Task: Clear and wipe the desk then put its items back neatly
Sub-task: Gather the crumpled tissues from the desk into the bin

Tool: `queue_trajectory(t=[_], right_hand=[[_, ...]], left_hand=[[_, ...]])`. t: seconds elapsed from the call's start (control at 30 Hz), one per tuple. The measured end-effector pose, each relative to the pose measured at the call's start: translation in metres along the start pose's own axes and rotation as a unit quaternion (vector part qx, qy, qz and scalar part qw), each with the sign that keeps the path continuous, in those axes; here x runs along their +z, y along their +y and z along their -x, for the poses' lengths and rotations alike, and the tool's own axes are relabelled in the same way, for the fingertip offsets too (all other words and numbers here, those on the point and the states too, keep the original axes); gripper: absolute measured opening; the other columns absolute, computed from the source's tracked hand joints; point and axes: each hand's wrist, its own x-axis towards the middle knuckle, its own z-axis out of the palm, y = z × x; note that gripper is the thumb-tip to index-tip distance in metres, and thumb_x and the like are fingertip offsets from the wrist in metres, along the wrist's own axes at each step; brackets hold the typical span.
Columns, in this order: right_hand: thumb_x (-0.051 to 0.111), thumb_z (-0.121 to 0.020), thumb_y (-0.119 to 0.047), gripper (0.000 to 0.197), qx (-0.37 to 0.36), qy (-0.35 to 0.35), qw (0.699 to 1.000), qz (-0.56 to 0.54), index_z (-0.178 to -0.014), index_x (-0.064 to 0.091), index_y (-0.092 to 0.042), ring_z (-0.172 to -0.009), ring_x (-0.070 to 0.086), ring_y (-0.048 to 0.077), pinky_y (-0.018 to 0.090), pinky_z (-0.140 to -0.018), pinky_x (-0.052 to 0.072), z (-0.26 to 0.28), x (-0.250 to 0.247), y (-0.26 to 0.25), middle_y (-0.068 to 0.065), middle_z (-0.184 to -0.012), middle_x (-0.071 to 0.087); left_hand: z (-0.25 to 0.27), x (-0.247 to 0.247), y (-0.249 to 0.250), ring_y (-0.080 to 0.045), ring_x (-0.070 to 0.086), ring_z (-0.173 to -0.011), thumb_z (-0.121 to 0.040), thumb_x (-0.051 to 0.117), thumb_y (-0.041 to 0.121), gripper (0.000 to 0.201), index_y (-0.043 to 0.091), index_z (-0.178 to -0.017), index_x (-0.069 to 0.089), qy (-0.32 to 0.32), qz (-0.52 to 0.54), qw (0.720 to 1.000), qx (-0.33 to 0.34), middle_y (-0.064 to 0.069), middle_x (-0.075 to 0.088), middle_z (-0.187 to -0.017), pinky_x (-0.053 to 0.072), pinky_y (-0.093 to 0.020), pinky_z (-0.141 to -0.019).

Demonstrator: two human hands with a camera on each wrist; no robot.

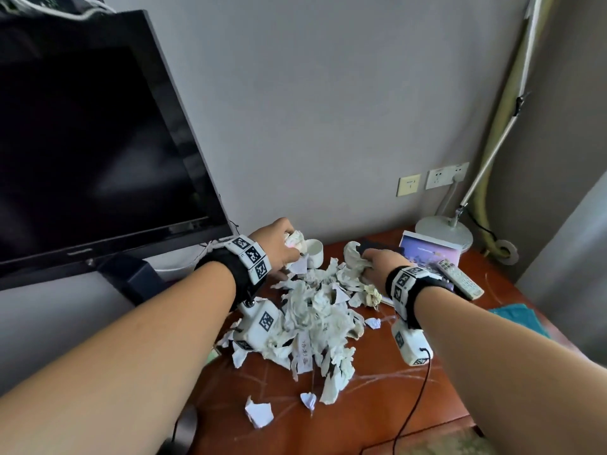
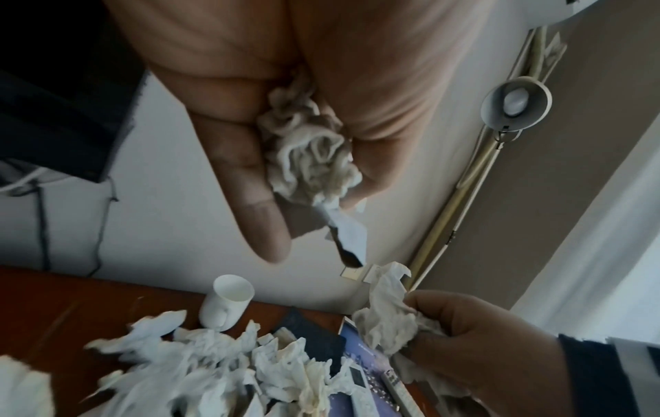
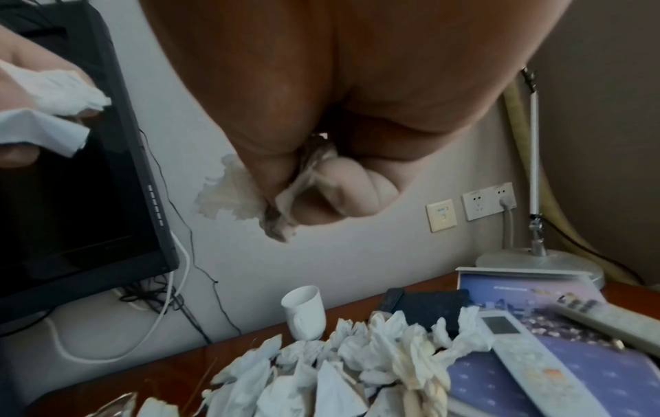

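At twelve o'clock on the surface (image 1: 377,418), tissue wads are clutched in the left hand (image 1: 277,246) and right hand (image 1: 381,262); the tissue pile (image 1: 315,320) is barely cleared, wiping not begun.

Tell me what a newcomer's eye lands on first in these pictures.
The heap of crumpled tissues and torn paper sprawled across the middle of the red-brown desk grabs attention first. Above it, the left hand grips a tissue wad beside the white cup, and the right hand grips another wad. A big dark monitor fills the left.
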Motion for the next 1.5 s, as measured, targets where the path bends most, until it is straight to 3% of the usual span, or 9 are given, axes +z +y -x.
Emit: queue_trajectory(t=[0.13,0.23,0.4,0.53,0.77,0.97,1.2,1.33,1.5], right_hand=[[0.062,-0.090,-0.025,0.009,-0.021,-0.047,0.999,-0.006,-0.096,0.055,-0.027,-0.098,0.063,0.031,0.037,-0.089,0.051,0.004,0.024,-0.019,0.006,-0.102,0.061],[0.058,-0.098,-0.027,0.032,-0.048,-0.048,0.998,0.001,-0.129,0.061,-0.024,-0.115,0.062,0.031,0.032,-0.091,0.046,0.013,0.041,-0.035,0.010,-0.126,0.064],[0.059,-0.094,-0.021,0.006,-0.069,-0.057,0.996,0.000,-0.100,0.057,-0.022,-0.089,0.060,0.027,0.031,-0.073,0.044,0.048,0.041,-0.069,0.004,-0.093,0.060],[0.055,-0.101,-0.024,0.037,-0.054,-0.007,0.998,0.019,-0.137,0.058,-0.018,-0.099,0.055,0.021,0.035,-0.094,0.046,0.081,0.026,-0.094,0.009,-0.126,0.064],[0.062,-0.092,-0.021,0.006,0.026,0.006,0.999,0.047,-0.098,0.059,-0.020,-0.100,0.065,0.029,0.037,-0.090,0.055,0.165,0.034,-0.167,0.005,-0.102,0.067],[0.058,-0.097,-0.025,0.012,0.023,0.019,0.997,0.070,-0.108,0.059,-0.020,-0.092,0.063,0.029,0.031,-0.075,0.046,0.243,0.089,-0.246,0.007,-0.104,0.065],[0.051,-0.099,-0.017,0.005,-0.031,-0.062,0.995,0.067,-0.101,0.055,-0.020,-0.089,0.063,0.028,0.031,-0.070,0.045,0.293,0.158,-0.335,0.006,-0.099,0.066],[0.054,-0.099,-0.019,0.031,-0.082,-0.108,0.990,0.046,-0.129,0.060,-0.018,-0.108,0.064,0.034,0.038,-0.089,0.053,0.313,0.212,-0.369,0.012,-0.118,0.067],[0.055,-0.097,-0.019,0.022,-0.122,-0.192,0.973,0.049,-0.116,0.065,-0.020,-0.105,0.066,0.033,0.031,-0.081,0.048,0.339,0.300,-0.394,0.007,-0.103,0.068]], left_hand=[[0.032,0.000,-0.035,-0.031,0.075,-0.065,-0.087,0.069,0.014,0.037,0.028,-0.115,0.048,0.010,-0.003,0.999,-0.051,-0.009,0.061,-0.100,0.063,-0.052,-0.063],[0.059,-0.004,-0.064,-0.025,0.074,-0.060,-0.090,0.066,0.016,0.036,0.031,-0.117,0.048,0.025,-0.016,0.996,-0.083,-0.005,0.059,-0.100,0.063,-0.051,-0.065],[0.101,-0.022,-0.089,-0.022,0.074,-0.062,-0.092,0.064,0.018,0.032,0.030,-0.118,0.049,0.056,-0.075,0.993,-0.076,-0.005,0.061,-0.100,0.062,-0.037,-0.055],[0.126,-0.047,-0.100,-0.023,0.072,-0.075,-0.090,0.063,0.019,0.033,0.030,-0.118,0.050,0.078,-0.105,0.991,-0.031,-0.001,0.060,-0.098,0.064,-0.040,-0.066],[0.195,-0.074,-0.164,-0.018,0.064,-0.071,-0.090,0.064,0.022,0.029,0.028,-0.115,0.051,0.077,-0.123,0.987,0.069,-0.001,0.061,-0.095,0.047,-0.026,-0.050],[0.266,-0.099,-0.253,-0.019,0.066,-0.063,-0.091,0.064,0.022,0.030,0.025,-0.117,0.050,0.062,-0.101,0.990,0.075,0.000,0.061,-0.091,0.048,-0.025,-0.048],[0.337,-0.106,-0.346,-0.025,0.072,-0.062,-0.090,0.063,0.018,0.025,0.026,-0.111,0.053,0.047,-0.033,0.998,0.024,-0.004,0.064,-0.102,0.052,-0.027,-0.046],[0.383,-0.093,-0.405,-0.022,0.069,-0.066,-0.091,0.062,0.019,0.021,0.023,-0.109,0.053,0.053,-0.029,0.996,-0.059,-0.007,0.067,-0.103,0.054,-0.023,-0.051],[0.435,-0.058,-0.477,-0.029,0.072,-0.078,-0.089,0.061,0.020,0.023,0.023,-0.111,0.055,0.031,0.018,0.990,-0.137,-0.005,0.064,-0.100,0.064,-0.042,-0.067]])
